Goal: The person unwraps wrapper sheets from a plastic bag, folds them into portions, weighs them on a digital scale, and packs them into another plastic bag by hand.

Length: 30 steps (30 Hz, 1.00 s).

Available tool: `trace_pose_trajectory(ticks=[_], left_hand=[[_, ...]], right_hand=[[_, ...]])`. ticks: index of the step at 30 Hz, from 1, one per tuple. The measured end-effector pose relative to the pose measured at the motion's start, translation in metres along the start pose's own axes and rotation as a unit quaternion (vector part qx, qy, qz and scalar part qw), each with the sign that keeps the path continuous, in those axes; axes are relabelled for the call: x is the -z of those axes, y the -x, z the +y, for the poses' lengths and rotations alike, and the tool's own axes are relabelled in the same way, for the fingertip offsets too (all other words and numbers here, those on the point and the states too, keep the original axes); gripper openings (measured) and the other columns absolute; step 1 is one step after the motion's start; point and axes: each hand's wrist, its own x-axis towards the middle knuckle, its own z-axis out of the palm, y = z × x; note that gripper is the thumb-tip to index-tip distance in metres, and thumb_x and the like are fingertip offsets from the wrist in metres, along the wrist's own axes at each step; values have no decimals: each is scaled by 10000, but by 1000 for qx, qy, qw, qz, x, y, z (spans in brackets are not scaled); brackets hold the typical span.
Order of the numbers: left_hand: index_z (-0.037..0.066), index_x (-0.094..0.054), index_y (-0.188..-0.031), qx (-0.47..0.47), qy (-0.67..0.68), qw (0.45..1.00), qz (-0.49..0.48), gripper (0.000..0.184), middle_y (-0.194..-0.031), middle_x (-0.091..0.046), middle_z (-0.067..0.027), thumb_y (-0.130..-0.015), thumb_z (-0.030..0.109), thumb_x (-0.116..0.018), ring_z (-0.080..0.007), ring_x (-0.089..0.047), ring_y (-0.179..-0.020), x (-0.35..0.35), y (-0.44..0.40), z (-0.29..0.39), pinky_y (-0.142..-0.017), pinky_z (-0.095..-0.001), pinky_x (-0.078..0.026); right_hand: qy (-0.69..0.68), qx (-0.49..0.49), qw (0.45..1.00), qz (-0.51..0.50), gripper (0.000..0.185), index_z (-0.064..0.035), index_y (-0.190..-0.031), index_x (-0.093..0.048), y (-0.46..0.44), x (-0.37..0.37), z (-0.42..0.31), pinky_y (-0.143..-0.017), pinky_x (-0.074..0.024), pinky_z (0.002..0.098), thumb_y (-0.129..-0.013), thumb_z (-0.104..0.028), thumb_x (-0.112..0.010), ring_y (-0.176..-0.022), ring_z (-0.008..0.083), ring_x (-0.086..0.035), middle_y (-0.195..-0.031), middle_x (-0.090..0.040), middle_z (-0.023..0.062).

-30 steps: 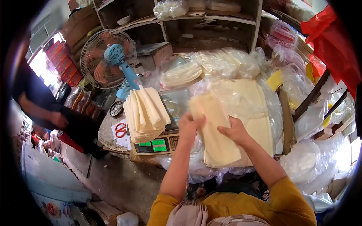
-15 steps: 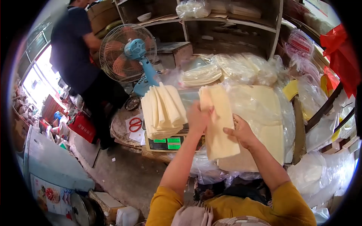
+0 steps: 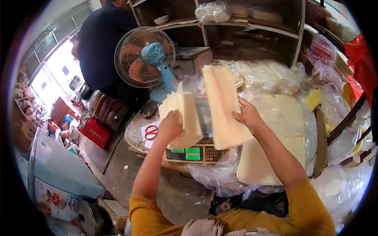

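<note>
My right hand (image 3: 250, 117) grips a folded, cream-coloured thin sheet (image 3: 225, 112) by its right edge, thumb on the near face, and holds it up over the right side of a digital scale (image 3: 202, 153). Beside it, on the scale, stands a stack of similar folded sheets (image 3: 190, 122), their folds pointing up. My left hand (image 3: 171, 126) is closed over the left part of this stack; its fingertips are partly hidden among the folds. Flat cream sheets (image 3: 271, 145) lie on plastic to the right. Green displays on the scale are lit.
A blue fan (image 3: 153, 55) stands behind the stack. Red-handled scissors (image 3: 151, 132) lie left of the scale. Bagged sheets (image 3: 264, 74) sit at the back, below wooden shelving (image 3: 252, 27). Another person (image 3: 104, 43) is at the far left, turned away.
My left hand has moved from the held sheet leftward onto the stack. My right hand has raised the sheet slightly. The other person has bent forward, and the view has shifted.
</note>
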Motion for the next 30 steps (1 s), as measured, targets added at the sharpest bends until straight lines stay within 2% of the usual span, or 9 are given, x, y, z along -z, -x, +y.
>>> trace_pose_trajectory(ticks=[8,12,14,17,18,21,24,27,30], left_hand=[[84,-474,-1264,-36,34,995,84,582,-1299,-470,-145,-720,187,-654,-336,-422,-1215,-35,33,-16,-1027,-417,-328],[84,-501,-1242,-69,69,987,130,547,-1307,-465,-151,-717,121,-648,-362,-386,-1240,-16,38,-19,-1040,-413,-314],[70,-466,-1283,-8,70,993,95,537,-1358,-410,-170,-763,92,-597,-357,-305,-1306,-30,41,-27,-1065,-394,-280],[61,-414,-1330,11,265,954,140,525,-1402,-346,-197,-818,76,-528,-342,-238,-1347,-49,45,-43,-1085,-372,-242],[60,-372,-1364,20,268,954,134,538,-1428,-305,-208,-840,68,-493,-319,-251,-1350,-54,46,-49,-1089,-357,-227],[68,-354,-1379,31,311,941,127,582,-1463,-254,-189,-812,-3,-464,-281,-270,-1351,-58,47,-56,-1088,-354,-231],[75,-326,-1399,73,437,896,26,656,-1494,-200,-151,-770,-84,-427,-234,-265,-1355,-34,48,-55,-1090,-332,-222],[61,-415,-1346,77,400,911,-65,634,-1457,-297,-123,-735,-107,-437,-211,-365,-1294,-10,38,-67,-1063,-309,-270],[22,-509,-1254,84,300,945,-93,487,-1316,-493,-154,-779,-72,-450,-233,-484,-1202,18,8,-75,-1000,-308,-350]], right_hand=[[-59,23,990,-127,730,-64,-1412,-257,-89,-155,1,-732,-489,243,-782,52,-608,-850,131,-584,-1062,-601,98],[209,190,958,-42,784,-74,-1415,-262,-141,-135,96,-804,-475,281,-723,66,-604,-938,179,-584,-1134,-583,133],[114,2,994,-1,791,-94,-1410,-290,-128,-99,117,-883,-442,314,-704,0,-634,-1062,241,-573,-1216,-558,163],[249,-59,966,34,810,-81,-1421,-250,-131,-100,123,-878,-441,326,-712,-55,-642,-1047,266,-580,-1197,-564,192],[249,-26,967,50,789,-99,-1433,-246,-142,-98,142,-733,-472,280,-742,-13,-617,-842,159,-596,-1120,-604,132],[310,47,947,73,730,-84,-1413,-284,-133,-107,130,-743,-479,328,-752,-40,-588,-807,216,-610,-1067,-620,174],[492,-89,866,22,704,-140,-1381,-354,-118,-128,82,-920,-420,405,-728,-131,-618,-1047,362,-544,-1232,-520,211],[681,4,732,-29,683,-170,-1390,-330,-99,-140,91,-984,-330,524,-746,-109,-551,-1174,379,-427,-1381,-352,210],[669,76,738,-37,647,-190,-1389,-342,-95,-135,110,-964,-250,641,-770,-93,-500,-1298,396,-263,-1460,-208,193]])
